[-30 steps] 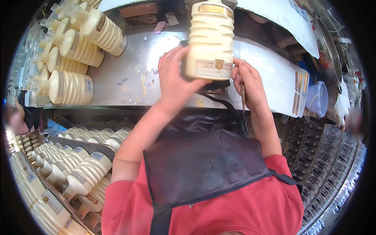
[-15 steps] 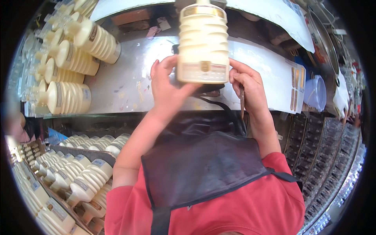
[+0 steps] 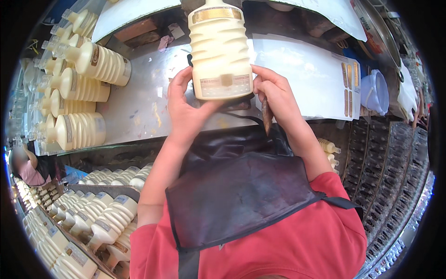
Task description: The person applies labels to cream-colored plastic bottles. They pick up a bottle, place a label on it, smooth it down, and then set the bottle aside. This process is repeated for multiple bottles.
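A cream ribbed bottle (image 3: 219, 51) with gold bands stands upright in front of me above the worktable. My left hand (image 3: 188, 103) grips its lower left side, thumb along the base and fingers behind. On the other side, my right hand (image 3: 277, 90) has its index finger against the lower right of the bottle. Between that hand's thumb and curled fingers is a brown, flat, pointed tool (image 3: 266, 117), its tip hanging down. What supports the bottle underneath is hidden.
Similar bottles (image 3: 95, 63) lie stacked on the table's left. Crates of more bottles (image 3: 114, 211) sit lower left. White sheets with gold label strips (image 3: 344, 76), a pale blue bucket (image 3: 374, 93) and dark racks (image 3: 385, 172) are at right. A person (image 3: 30, 165) is at the far left.
The bottle and both hands appear farther left in the picture, as the whole view has shifted. The brown tool has turned and shows a broader face. Both hands keep their places on the bottle.
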Action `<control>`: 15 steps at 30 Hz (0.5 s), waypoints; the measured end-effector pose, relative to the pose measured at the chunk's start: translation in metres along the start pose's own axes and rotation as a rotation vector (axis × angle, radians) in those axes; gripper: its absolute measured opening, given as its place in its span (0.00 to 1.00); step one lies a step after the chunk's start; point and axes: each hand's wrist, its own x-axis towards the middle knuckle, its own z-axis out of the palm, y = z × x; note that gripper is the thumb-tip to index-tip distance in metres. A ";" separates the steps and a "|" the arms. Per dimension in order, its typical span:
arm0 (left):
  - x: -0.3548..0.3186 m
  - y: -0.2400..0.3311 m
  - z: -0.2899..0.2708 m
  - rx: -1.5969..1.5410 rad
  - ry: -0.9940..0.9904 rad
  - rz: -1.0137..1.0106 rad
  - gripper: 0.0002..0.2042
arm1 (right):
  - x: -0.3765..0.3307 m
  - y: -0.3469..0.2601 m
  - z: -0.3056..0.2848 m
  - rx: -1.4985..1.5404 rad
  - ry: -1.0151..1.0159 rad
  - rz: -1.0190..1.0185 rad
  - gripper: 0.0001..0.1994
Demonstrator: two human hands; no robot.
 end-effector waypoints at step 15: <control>0.006 0.005 0.015 -0.495 0.089 -0.261 0.26 | 0.006 0.010 0.018 -0.128 0.057 -0.067 0.28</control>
